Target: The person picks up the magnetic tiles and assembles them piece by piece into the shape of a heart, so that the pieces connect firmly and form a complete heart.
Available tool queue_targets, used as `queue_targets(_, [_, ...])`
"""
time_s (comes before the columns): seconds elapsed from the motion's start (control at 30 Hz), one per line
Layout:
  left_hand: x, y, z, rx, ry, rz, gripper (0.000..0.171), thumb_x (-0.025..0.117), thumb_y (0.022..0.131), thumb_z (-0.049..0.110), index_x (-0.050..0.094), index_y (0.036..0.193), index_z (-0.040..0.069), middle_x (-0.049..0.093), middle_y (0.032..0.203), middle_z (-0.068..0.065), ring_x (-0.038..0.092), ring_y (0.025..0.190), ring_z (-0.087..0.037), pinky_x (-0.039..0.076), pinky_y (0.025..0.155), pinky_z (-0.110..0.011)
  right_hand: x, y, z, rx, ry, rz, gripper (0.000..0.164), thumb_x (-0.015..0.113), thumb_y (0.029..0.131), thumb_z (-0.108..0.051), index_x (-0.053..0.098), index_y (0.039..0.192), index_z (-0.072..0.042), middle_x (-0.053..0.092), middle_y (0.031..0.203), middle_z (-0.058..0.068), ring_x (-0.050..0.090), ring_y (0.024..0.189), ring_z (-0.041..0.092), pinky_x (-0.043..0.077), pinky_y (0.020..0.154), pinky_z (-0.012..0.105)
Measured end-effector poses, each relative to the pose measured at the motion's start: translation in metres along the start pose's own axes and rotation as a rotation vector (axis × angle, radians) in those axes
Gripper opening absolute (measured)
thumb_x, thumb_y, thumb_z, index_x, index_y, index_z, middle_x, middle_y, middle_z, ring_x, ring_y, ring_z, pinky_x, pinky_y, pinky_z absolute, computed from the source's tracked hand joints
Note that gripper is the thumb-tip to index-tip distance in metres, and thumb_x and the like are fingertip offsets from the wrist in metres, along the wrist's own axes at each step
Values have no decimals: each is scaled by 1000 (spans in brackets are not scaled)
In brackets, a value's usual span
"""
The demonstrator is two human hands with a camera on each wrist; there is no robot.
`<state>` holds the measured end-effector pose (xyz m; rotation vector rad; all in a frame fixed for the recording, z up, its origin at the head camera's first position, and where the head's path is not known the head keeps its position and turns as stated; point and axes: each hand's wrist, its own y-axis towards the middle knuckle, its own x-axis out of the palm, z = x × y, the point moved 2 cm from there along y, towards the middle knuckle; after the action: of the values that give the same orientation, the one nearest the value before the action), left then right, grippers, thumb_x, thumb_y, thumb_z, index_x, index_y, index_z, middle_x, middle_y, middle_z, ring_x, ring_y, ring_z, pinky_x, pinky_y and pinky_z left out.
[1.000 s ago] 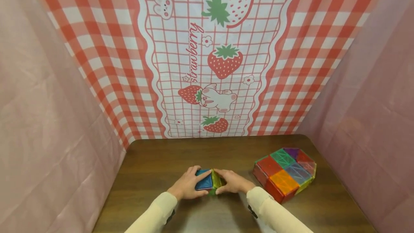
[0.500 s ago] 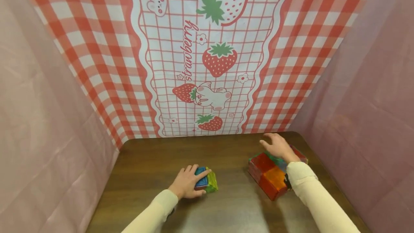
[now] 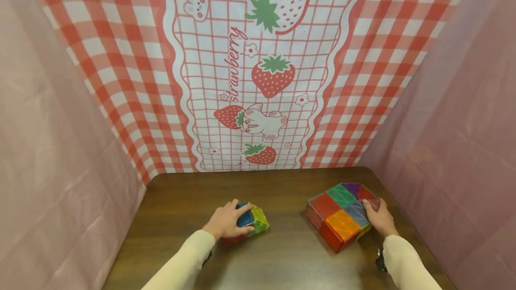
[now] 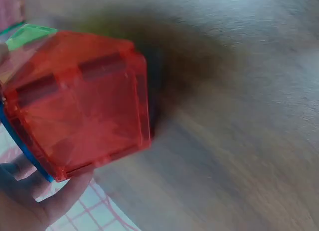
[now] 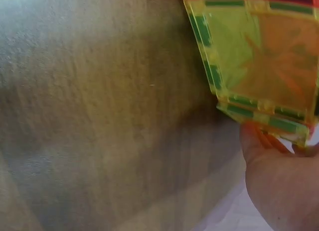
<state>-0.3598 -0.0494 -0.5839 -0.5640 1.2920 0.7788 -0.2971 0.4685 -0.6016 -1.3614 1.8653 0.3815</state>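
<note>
My left hand [image 3: 223, 219] grips a small block of translucent magnetic tiles [image 3: 259, 219], blue on top with a yellow and green sloped end. In the left wrist view, its square red tile [image 4: 84, 111] faces the camera, tilted, and fingers curl round its edge. Over on the right, my right hand [image 3: 380, 219] grips the right end of a bigger magnetic tile structure [image 3: 336, 213], thumb on top. That structure shows red, green, orange, blue and purple tiles. A yellow tile wall [image 5: 229, 52] appears in the right wrist view, with fingers at its lower edge.
Both tile builds are over a brown wooden table [image 3: 282, 258]. Behind it hangs a red-and-white strawberry cloth [image 3: 266, 102]. Pink curtains [image 3: 455, 124] close in the left and right sides.
My right hand has left the small block, reached across the larger structure and taken hold of its right end. The small block has turned in my left hand and shifted slightly left.
</note>
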Motion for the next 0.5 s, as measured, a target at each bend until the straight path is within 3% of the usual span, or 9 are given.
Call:
queue_targets(0.07, [-3,3,-3,-100,-217,-13,74,62,88,69,47,150,31,55,124,-14,58,91,-22,52,70,-43,5,-2,-4,-8,-3,0,100,33,102,-64,-1,155,13,13,154,47,19,140,65,18,118,69])
queue_targets(0.2, [-4,11,-11,-327,-814,23,69,63,94,56,46,151,19,58,131,-21,65,96,-28,57,76,-50,25,-3,-18,-45,-4,-34,101,37,100,-67,3,157,8,15,157,44,22,142,62,21,118,68])
queue_targets(0.27, [-1,14,-15,-408,-1053,44,69,62,97,51,44,151,13,59,129,-25,68,92,-28,60,72,-53,37,-3,-27,-73,8,-51,100,39,99,-68,5,159,6,17,158,42,23,143,61,23,117,69])
queue_targets(0.37, [8,19,-19,-490,-1234,22,74,60,97,53,38,153,9,61,121,-25,68,78,-24,61,65,-53,56,-3,-42,-119,15,-70,97,41,99,-67,9,160,2,21,158,40,27,142,60,27,115,70])
queue_targets(0.5, [16,25,-20,-525,-1298,-51,82,55,97,61,31,158,11,59,122,-24,68,83,-27,61,69,-53,78,-6,-62,-178,23,-73,92,47,99,-64,16,160,-2,27,158,37,32,141,58,31,112,70])
